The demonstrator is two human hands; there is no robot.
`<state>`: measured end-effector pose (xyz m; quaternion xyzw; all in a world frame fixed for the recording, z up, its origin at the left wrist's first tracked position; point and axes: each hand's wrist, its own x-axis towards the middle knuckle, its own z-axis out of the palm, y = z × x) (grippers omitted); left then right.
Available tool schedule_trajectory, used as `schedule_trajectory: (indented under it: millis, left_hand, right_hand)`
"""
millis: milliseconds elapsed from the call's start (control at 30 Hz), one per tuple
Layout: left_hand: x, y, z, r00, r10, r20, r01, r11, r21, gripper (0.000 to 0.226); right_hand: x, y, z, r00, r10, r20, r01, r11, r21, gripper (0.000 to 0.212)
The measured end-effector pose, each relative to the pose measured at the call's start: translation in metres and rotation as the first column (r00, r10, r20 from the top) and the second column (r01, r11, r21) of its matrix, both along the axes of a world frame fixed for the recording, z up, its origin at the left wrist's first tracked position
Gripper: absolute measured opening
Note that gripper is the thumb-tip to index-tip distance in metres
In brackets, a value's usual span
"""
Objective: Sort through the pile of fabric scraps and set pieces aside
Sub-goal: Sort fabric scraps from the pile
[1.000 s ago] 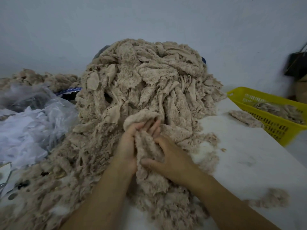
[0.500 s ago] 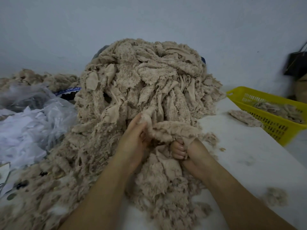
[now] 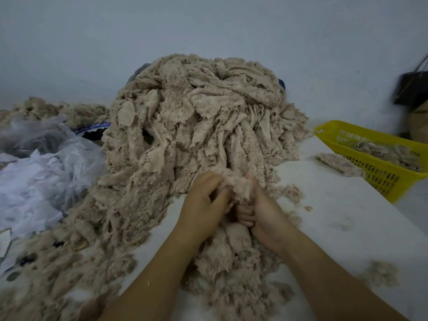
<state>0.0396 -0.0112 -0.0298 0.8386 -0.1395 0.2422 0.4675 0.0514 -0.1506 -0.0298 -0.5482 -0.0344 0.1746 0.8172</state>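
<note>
At the far left, crumpled clear plastic bags (image 3: 53, 144) lie heaped on the table with white material (image 3: 25, 181) inside. How many bags there are cannot be told. Behind them sits one low heap of beige scraps (image 3: 60, 110). The pile of fabric scraps (image 3: 196, 126), a single tall mound of beige fleecy pieces, fills the middle of the white table (image 3: 335, 228) and spills toward the near edge. At its foot two hands work close together. The left hand (image 3: 203, 205) has its fingers curled onto a fuzzy scrap (image 3: 234, 184). The right hand (image 3: 266, 212), touching the left, grips the same scrap from the other side, thumb raised and fingers folded under. More scraps trail down between the two forearms. To the right of the pile, one loose piece (image 3: 338, 163) lies on the table just beside a single yellow slotted basket (image 3: 379, 179). The basket sits at the table's right edge and holds a shallow layer of beige pieces (image 3: 391, 152), too tangled to count. One small tuft (image 3: 382, 273) lies alone near the right forearm. A dark, blurred object (image 3: 412, 89) with thin straps stands by the wall behind the basket.
</note>
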Motion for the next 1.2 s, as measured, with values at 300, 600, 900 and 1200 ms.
schedule_trajectory:
  millis: [300,600,900,1200]
  left_hand:
    - [0.0,0.002,0.005,0.945,-0.022,-0.327,-0.185,0.786,-0.59,0.049]
    - [0.018,0.024,0.002,0.886,-0.082,-0.457,-0.401,0.362,-0.842,0.033]
    - [0.022,0.021,0.003,0.866,-0.162,-0.473,-0.433,0.228,-0.872,0.034]
    - [0.019,0.042,0.009,0.908,-0.103,-0.406,-0.374,0.239,-0.896,0.036]
  right_hand:
    - [-0.007,0.01,0.007,0.988,-0.044,0.151,0.069,0.984,-0.162,0.046]
    - [-0.007,0.006,0.006,0.976,0.004,0.216,0.027,0.99,-0.138,0.051]
    - [-0.005,0.004,0.002,0.981,0.065,0.183,-0.075,0.996,0.048,0.048]
    - [0.015,-0.017,-0.002,0.986,-0.12,0.117,0.108,0.989,0.102,0.041]
